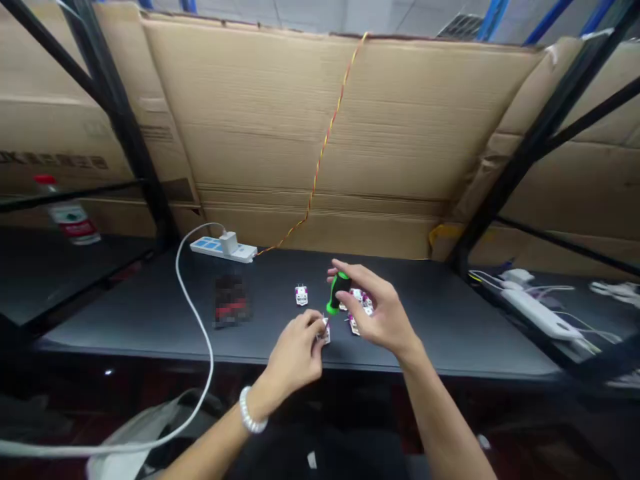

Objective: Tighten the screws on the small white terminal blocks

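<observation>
My right hand (373, 303) grips a green and black screwdriver (340, 288), its handle tilted and its tip pointing down to the left. Below that tip, my left hand (300, 347) pinches a small white and purple part (326, 331) near the table's front edge. The part looks like a small plug or adapter, mostly covered by my fingers. Several similar pieces (356, 325) lie partly hidden behind my right hand. One more white and purple piece with metal prongs (301, 295) rests alone, farther back and to the left.
A white power strip (215, 248) with a plugged-in adapter lies at the back left, its white cable (200, 320) looping over the front edge. A blurred dark object (231, 300) lies on the black table (430, 353). Another power strip (543, 313) is beyond the right rack post.
</observation>
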`<state>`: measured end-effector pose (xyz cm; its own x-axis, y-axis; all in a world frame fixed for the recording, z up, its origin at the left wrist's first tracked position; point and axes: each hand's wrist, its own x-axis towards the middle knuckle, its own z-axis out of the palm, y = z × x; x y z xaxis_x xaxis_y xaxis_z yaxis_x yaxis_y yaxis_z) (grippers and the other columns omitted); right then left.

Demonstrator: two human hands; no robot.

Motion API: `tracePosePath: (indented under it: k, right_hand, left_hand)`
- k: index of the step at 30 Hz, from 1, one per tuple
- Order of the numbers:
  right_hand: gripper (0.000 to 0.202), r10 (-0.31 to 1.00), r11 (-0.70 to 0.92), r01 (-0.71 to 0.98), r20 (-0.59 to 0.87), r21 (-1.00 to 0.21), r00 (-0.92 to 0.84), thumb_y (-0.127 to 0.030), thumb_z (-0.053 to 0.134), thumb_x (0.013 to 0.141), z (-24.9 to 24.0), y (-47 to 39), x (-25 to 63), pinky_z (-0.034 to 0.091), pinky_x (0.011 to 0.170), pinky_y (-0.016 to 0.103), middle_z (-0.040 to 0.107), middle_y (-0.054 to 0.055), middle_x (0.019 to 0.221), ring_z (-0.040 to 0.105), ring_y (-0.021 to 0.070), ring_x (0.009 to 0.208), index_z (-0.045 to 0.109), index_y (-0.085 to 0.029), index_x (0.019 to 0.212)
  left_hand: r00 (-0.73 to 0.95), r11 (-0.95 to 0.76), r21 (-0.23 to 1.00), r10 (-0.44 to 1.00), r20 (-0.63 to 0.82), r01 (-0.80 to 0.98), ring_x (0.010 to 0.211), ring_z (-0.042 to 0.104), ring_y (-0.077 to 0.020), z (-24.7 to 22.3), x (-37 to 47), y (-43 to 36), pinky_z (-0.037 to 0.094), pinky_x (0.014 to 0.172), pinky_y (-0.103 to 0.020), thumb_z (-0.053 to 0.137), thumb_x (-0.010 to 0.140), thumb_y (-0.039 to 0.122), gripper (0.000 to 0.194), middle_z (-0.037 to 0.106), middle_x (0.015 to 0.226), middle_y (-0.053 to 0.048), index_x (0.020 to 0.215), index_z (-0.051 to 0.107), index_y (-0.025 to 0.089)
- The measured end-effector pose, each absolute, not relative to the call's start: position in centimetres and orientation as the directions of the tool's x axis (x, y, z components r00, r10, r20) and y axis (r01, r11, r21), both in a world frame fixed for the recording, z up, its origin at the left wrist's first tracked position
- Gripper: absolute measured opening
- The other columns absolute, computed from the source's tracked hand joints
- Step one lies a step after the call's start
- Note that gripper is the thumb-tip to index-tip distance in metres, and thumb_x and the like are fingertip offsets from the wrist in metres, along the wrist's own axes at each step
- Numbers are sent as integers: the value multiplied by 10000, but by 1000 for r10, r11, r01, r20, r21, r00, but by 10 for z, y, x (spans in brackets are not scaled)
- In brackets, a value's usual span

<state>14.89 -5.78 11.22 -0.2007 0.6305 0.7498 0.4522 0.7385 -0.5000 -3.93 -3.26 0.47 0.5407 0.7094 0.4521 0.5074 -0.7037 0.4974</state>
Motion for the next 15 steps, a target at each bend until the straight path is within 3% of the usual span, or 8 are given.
tracePosePath:
  k: [3, 5, 7, 10, 15]
  right_hand:
    - [325, 556, 712, 575, 824, -404, -110, -285, 800, 935, 112, -58, 146, 640, 802, 333, 743, 53, 1035, 721, 188, 854, 748, -283, 1256]
    - [324, 517, 707, 603, 852, -369, -85, -305, 833, 909, 110, -59, 145, 645, 793, 342, 736, 58, 1021, 719, 193, 838, 757, -277, 1222]
    - [356, 554, 724, 549, 827, -418, -100, -280, 742, 974, 107, -60, 145, 655, 879, 379, 750, 90, 1135, 755, 216, 949, 712, -275, 1329]
    - [438, 675, 712, 389, 721, -584, -153, -238, 583, 1054, 101, -61, 150, 655, 980, 423, 735, 121, 1327, 778, 238, 1114, 599, -281, 1490]
    - [436, 739, 670, 299, 646, -679, -191, -243, 579, 1067, 99, -63, 160, 649, 1023, 426, 713, 124, 1393, 767, 246, 1198, 579, -288, 1500]
  left_hand:
    - [546, -709, 485, 704, 454, 512, 1063, 675, -270, 4, -39, -33, 578, 982, -428, 547, 891, 35, 253, 679, 1202, -89, 1028, 648, 222]
    - [554, -713, 478, 701, 450, 513, 1062, 673, -275, 4, -39, -33, 573, 975, -435, 549, 892, 30, 252, 679, 1204, -90, 1031, 639, 220]
    - [557, -712, 479, 701, 446, 513, 1073, 673, -282, 3, -40, -33, 570, 976, -442, 554, 900, 33, 246, 680, 1213, -92, 1033, 638, 222]
    - [559, -715, 504, 696, 451, 485, 1097, 678, -280, 3, -41, -32, 572, 992, -438, 554, 922, 42, 228, 680, 1224, -93, 1021, 646, 225]
    - [567, -701, 593, 695, 442, 396, 1114, 698, -259, 7, -45, -29, 572, 1020, -406, 571, 942, 51, 192, 692, 1235, -88, 970, 656, 221]
